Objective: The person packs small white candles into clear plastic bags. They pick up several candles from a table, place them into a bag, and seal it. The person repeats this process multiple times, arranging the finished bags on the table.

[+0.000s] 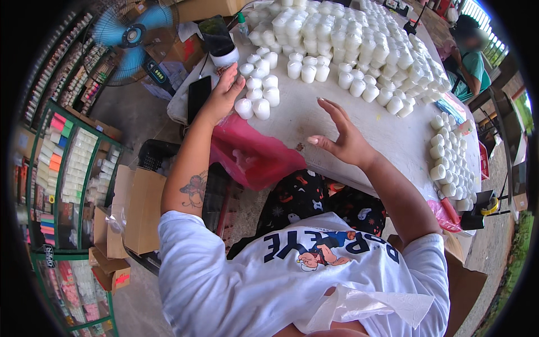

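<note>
Head view: from where I stand, I'd judge the work at hand to be setting out white cylinders (254,94) in small batches on the pale table (292,104). The next move, as I read it, calls for gathering or squaring up the batch by the left hand (223,92), with the right hand (349,140) coming across to help.

Both hands are free of any load. The left has its fingers spread along the left side of that batch; whether it touches a cylinder I can't tell. The right is loosely curled, thumb apart, over bare tabletop, well clear of the stock.

Counting, I get about twelve cylinders in the batch by the left hand and six in a small group (309,73) just right of it. The far pile (348,33) is stacked too deep to count, and the cluster (446,149) at the table's right end is too tightly packed for a sure number.

I see one pink plastic bag (252,157) at the near edge, one phone (199,96) lying flat left of the left hand, one device (215,35) propped upright beyond it, one small green-capped bottle (242,25), one blue fan (132,36) at far left, and one co-worker (474,70) at far right.
</note>
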{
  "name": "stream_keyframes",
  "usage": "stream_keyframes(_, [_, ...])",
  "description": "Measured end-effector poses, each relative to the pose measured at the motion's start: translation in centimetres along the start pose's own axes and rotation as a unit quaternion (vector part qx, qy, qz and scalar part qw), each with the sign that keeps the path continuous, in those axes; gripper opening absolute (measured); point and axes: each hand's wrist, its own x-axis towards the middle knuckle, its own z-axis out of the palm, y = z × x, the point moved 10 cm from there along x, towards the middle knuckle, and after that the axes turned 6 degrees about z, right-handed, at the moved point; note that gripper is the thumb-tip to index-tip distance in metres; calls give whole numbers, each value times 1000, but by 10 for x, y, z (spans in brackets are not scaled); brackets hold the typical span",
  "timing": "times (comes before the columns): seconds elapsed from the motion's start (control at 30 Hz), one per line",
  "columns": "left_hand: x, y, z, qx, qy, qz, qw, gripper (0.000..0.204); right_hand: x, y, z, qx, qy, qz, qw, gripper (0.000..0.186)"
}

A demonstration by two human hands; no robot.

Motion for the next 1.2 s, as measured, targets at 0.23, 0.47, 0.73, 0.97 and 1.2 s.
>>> stream_keyframes(0.23, [2,-43,12,-116,42,-9,992,73,110,9,80,-95,-125,-36,987,140])
stream_keyframes(0.47, [-9,-26,39,76,110,22,991,64,111,20,97,-90,-114,-10,989,124])
stream_keyframes(0.73, [3,3,143,56,111,93,988,57,41,54,22,-174,-46,15,983,107])
stream_keyframes(0.97, [12,19,192,34,95,92,991,64,7,59,-16,-207,-1,15,978,111])
stream_keyframes(1.2, [-33,61,8,329,294,244,864,58,4,-4,-29,-336,64,40,939,102])
